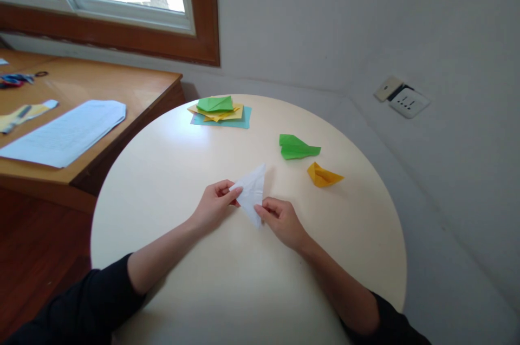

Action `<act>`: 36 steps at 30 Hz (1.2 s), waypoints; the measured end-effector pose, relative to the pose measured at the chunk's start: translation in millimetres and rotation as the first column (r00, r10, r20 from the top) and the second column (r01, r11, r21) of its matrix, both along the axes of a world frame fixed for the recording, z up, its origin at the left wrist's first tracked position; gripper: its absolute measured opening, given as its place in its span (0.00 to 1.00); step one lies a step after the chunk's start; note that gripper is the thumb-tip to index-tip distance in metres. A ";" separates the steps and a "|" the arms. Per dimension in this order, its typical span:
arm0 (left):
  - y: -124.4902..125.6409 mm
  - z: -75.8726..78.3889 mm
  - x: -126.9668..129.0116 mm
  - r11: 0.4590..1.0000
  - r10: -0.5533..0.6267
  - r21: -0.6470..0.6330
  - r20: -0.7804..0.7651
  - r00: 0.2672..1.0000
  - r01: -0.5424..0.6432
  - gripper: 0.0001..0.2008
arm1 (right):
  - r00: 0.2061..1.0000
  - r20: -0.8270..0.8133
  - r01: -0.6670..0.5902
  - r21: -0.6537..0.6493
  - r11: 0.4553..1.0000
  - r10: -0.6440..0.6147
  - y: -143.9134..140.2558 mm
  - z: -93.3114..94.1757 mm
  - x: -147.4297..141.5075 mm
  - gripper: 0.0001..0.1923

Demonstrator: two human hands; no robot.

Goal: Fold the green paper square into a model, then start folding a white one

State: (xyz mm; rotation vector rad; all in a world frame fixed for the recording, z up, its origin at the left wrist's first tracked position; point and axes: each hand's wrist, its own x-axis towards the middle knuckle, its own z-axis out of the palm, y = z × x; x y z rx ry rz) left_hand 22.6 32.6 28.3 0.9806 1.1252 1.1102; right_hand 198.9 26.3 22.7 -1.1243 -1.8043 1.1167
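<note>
Both hands pinch a folded piece of white paper [252,193] that rests on the round table [170,171]: the left hand [213,205] has its fingertips [236,191] closed on the paper's left corner, and the right hand [282,220] presses thumb and forefinger together on the lower tip. The paper is a pointed, kite-like shape — its free tip juts up and away from the two grips, toward the far side of the table. Beyond that tip and off to the right lies a folded green paper [297,147], apart from the white one, and just right of and nearer than it sits a small folded yellow paper [323,175]. Farther out, past the left hand's side of the grip, a stack of coloured sheets [221,110] rests near the table's far edge — green on top, yellow under it, teal at the bottom. Well to the left, a wooden desk [101,82] holds a printed sheet [67,131].
</note>
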 end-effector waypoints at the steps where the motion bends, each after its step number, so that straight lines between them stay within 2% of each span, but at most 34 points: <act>1: -0.2 -0.5 0.9 1.000 0.000 -0.008 0.035 0.999 0.000 0.16 | 1.000 0.002 -0.001 -0.004 1.000 0.001 -0.3 0.1 -0.5 0.17; 6: -3.2 -5.3 5.9 0.992 -0.106 -0.042 0.187 0.977 0.116 0.15 | 1.000 0.008 0.023 -0.036 0.999 -0.023 0.0 -2.8 -2.4 0.17; 14: -3.7 -4.6 8.2 0.990 -0.043 -0.113 0.294 0.955 0.080 0.16 | 0.996 0.001 -0.086 0.000 0.996 0.086 -2.3 2.7 -0.5 0.11; 18: -2.4 -1.3 8.1 0.986 -0.016 -0.152 0.302 0.953 0.064 0.18 | 1.000 -0.006 -0.026 0.048 0.998 0.026 -1.6 5.3 2.2 0.10; 22: -3.1 3.3 8.9 0.982 -0.013 -0.176 0.320 0.947 0.073 0.19 | 0.997 -0.017 0.081 0.161 0.984 -0.079 -0.3 3.2 3.7 0.08; 25: -3.7 6.2 9.6 0.981 -0.007 -0.182 0.313 0.950 0.067 0.17 | 0.984 -0.031 0.178 0.307 0.935 -0.177 1.1 1.8 5.2 0.06; 30: -4.2 8.8 9.0 0.980 -0.016 -0.183 0.295 0.955 0.073 0.14 | 0.955 -0.049 0.264 0.597 0.758 -0.294 3.9 3.9 11.0 0.06; 32: -4.6 9.1 8.3 0.977 -0.043 -0.190 0.284 0.958 0.100 0.15 | 0.956 0.010 0.216 0.648 0.731 -0.292 4.5 5.0 13.7 0.10; 36: -4.8 7.6 6.3 0.974 -0.101 -0.178 0.226 0.969 0.143 0.15 | 0.971 0.141 0.044 0.682 0.730 -0.191 5.5 5.1 17.0 0.14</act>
